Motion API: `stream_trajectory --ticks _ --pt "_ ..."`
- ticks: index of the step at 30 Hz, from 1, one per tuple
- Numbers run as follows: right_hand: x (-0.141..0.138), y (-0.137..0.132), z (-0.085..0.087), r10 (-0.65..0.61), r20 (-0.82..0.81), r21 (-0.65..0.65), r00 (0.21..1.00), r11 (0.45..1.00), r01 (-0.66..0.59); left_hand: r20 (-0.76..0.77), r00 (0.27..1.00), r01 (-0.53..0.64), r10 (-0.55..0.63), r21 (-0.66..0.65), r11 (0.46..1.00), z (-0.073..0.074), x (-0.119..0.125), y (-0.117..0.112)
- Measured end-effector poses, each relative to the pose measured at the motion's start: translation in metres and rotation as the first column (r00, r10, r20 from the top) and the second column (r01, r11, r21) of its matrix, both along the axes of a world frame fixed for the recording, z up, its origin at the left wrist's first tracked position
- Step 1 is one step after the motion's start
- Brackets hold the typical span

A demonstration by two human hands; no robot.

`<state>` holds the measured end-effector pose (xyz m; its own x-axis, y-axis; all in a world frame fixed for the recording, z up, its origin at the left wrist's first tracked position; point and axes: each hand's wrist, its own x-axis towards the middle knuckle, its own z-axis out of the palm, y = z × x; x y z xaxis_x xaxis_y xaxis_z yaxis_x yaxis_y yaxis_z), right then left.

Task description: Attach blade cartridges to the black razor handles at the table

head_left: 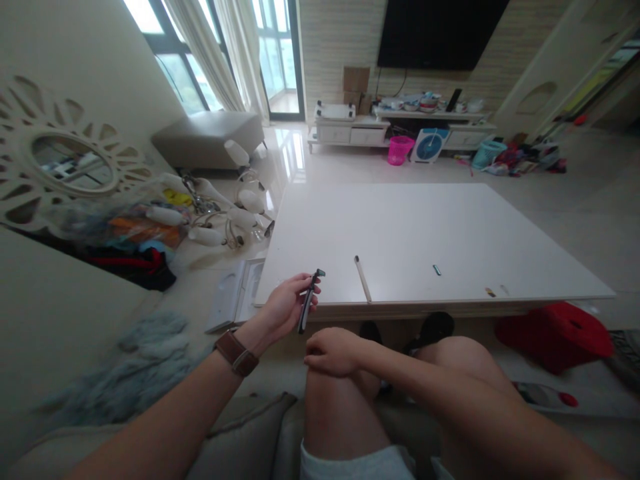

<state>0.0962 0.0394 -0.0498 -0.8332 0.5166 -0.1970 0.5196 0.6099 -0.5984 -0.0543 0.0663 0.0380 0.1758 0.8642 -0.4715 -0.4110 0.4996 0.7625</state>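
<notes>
My left hand (286, 305) is closed around a slim dark tool with a small angled head (308, 300), held upright at the near left edge of the white table (450, 220). A brown watch strap sits on that wrist. My right hand (333, 351) rests curled on my left knee, fingers folded in, and nothing shows in it. On the tabletop lie a thin pale stick (363, 278), a small dark screw-like piece (437, 270) and a tiny brownish bit (490, 292) near the front edge.
A red stool (555, 335) stands at the table's right front corner. A chandelier with white shades (225, 213) and a clutter pile lie on the floor to the left. A grey rug (150, 353), grey bench (210, 137), pink bin (399, 149) and TV cabinet (400, 127) lie beyond.
</notes>
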Motion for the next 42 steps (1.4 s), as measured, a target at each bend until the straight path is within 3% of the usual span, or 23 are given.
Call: stream_trajectory --ticks 3,6,8,11,21,27,34,42 --pt "0.007 0.015 0.005 -0.301 -0.121 0.073 0.946 0.948 0.311 -0.026 1.000 0.005 -0.005 0.013 1.000 -0.001 0.001 0.000" --pt "0.018 0.038 0.015 -0.552 -0.361 -0.037 0.752 0.814 0.580 -0.091 0.995 0.029 -0.026 0.031 0.999 -0.002 0.002 -0.001" --pt "0.025 0.049 0.023 -0.587 -0.511 -0.142 0.629 0.779 0.611 -0.136 0.990 0.050 -0.045 0.032 0.998 -0.002 0.004 -0.002" --pt "0.030 0.055 0.033 -0.540 -0.633 -0.191 0.555 0.804 0.564 -0.178 0.980 0.090 -0.084 0.026 0.996 -0.001 0.004 -0.003" --pt "0.028 0.049 0.035 -0.465 -0.716 -0.116 0.520 0.814 0.569 -0.186 0.971 0.157 -0.148 0.033 0.987 -0.004 0.003 -0.005" --pt "0.028 0.046 0.038 -0.477 -0.687 -0.063 0.548 0.791 0.609 -0.282 0.946 0.190 -0.160 0.082 0.978 -0.001 0.005 -0.005" --pt "0.030 0.045 0.041 -0.451 -0.655 0.057 0.606 0.771 0.635 -0.435 0.866 0.327 -0.248 0.117 0.938 -0.004 0.004 -0.006" --pt "0.031 0.043 0.041 -0.438 -0.628 0.080 0.644 0.786 0.613 -0.466 0.852 0.334 -0.239 0.132 0.933 -0.006 0.003 -0.005"
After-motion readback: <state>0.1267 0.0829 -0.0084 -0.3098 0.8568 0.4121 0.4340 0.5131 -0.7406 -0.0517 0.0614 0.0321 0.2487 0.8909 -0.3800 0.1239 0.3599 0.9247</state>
